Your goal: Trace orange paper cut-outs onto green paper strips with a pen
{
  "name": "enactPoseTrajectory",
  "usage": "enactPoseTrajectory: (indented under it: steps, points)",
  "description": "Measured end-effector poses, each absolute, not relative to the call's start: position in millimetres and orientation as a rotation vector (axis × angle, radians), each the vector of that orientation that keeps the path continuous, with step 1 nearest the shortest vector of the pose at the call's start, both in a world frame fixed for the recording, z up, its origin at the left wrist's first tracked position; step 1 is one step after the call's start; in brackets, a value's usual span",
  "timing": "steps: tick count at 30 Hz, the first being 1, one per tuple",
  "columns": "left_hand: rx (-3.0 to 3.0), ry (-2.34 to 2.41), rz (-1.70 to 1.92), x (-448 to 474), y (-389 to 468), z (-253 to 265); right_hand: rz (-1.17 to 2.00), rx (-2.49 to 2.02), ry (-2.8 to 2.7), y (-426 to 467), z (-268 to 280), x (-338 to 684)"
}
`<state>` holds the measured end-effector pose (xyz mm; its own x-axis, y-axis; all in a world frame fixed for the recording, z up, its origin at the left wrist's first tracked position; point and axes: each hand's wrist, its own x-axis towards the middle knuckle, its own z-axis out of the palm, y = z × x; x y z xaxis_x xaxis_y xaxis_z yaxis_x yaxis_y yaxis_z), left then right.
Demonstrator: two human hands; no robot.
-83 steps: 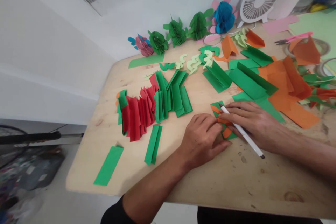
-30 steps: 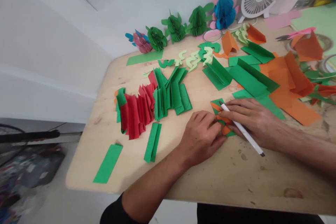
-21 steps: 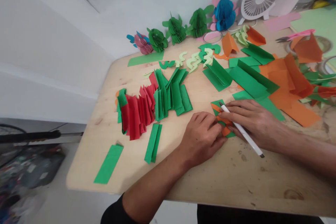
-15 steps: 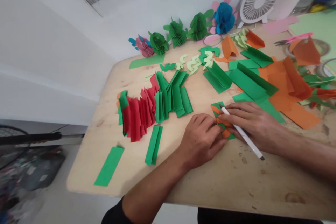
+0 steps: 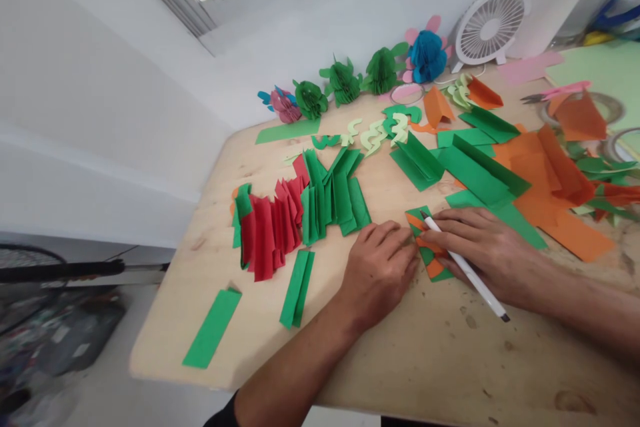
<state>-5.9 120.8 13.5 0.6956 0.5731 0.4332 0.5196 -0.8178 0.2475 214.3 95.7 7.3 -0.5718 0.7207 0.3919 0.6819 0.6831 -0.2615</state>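
Note:
A small green paper strip (image 5: pixel 442 275) lies on the table with a wavy orange paper cutout (image 5: pixel 434 266) on top of it. My right hand (image 5: pixel 483 247) rests over the strip's right side, its fingertips touching the orange cutout. Between those fingers is a white pen (image 5: pixel 467 269), its dark narrow end pointing up and left. At the strip's left edge, my left hand (image 5: pixel 381 270) lies on the table with its fingers loosely bent, nothing visible in it. Its fingertips are partly hidden. Folded green strips (image 5: pixel 330 197) and folded red strips (image 5: pixel 267 230) stand to the left.
Folded green papers (image 5: pixel 480 170) and orange papers (image 5: pixel 540 167) are piled at right. Pale green wavy cutouts (image 5: pixel 375 137) lie beyond the hands. Paper figures (image 5: pixel 343 82) and a white fan (image 5: pixel 491 28) line the wall. Pink-handled scissors (image 5: pixel 560 91) lie at far right.
My left hand has drawn back a little to the left, uncovering more of the green strip and orange cutout. The right hand keeps the pen. The whole view has shifted slightly.

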Motion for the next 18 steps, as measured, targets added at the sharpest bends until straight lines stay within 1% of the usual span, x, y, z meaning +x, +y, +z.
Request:
enactPoseTrajectory:
  steps: [5, 11, 18]
  points:
    - [2.836, 0.908, 0.725, -6.1, 120.8, 14.9, 0.075, -1.065, -2.432, 96.0, 6.5, 215.0]
    - [2.842, 0.902, 0.765, -5.4, 120.5, 17.0, 0.063, -1.059, -2.451, 96.5, 6.3, 215.4]
    - [2.930, 0.867, 0.683, -6.7, 120.6, 14.8, 0.037, -1.061, -2.445, 96.2, 5.0, 215.2]
